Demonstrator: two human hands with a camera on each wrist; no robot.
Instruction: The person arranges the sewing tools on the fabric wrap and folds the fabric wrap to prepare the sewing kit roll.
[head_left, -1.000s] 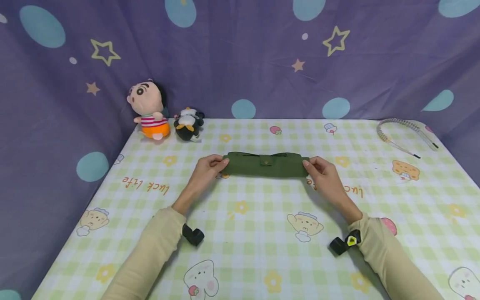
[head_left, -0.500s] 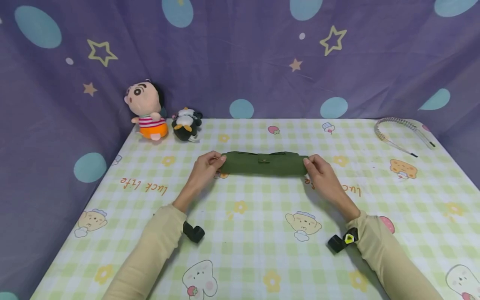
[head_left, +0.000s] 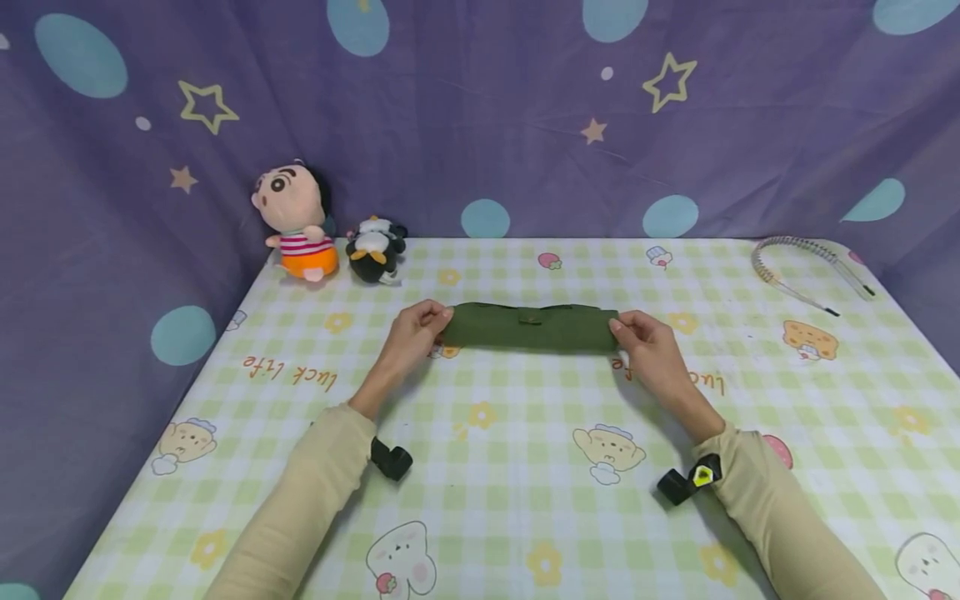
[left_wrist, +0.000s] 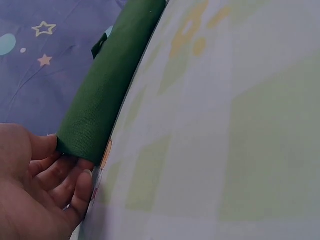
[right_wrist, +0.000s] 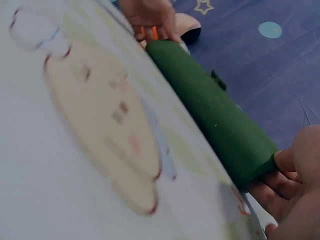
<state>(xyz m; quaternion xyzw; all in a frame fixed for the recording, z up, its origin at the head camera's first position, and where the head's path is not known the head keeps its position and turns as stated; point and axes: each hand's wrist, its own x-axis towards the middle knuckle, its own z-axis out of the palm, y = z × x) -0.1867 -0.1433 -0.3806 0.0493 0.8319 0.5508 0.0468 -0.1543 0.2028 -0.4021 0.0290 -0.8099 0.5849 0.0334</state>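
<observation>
A long dark green pouch (head_left: pixel 532 335) of leather-like material stretches crosswise between both hands, over the far half of the table. A small tab (head_left: pixel 529 321) with a metal snap sits at the middle of its upper edge. My left hand (head_left: pixel 411 335) pinches its left end, thumb on the near side and fingers beneath, as the left wrist view shows on the pouch (left_wrist: pixel 105 90). At the other end my right hand (head_left: pixel 652 348) grips the corner the same way; in the right wrist view its fingers (right_wrist: pixel 275 192) reach under the pouch's open-looking end.
A boy plush doll (head_left: pixel 296 221) and a small black-and-white plush toy (head_left: pixel 375 250) sit at the back left. A beaded headband (head_left: pixel 795 267) lies at the back right. The checked tablecloth (head_left: pixel 480 483) meets a purple curtain (head_left: pixel 450 125) behind.
The pouch has rolled slightly away, so the snap tab shows foreshortened and the upper-edge gaps look narrower. Both hands keep their hold at the ends and have barely moved.
</observation>
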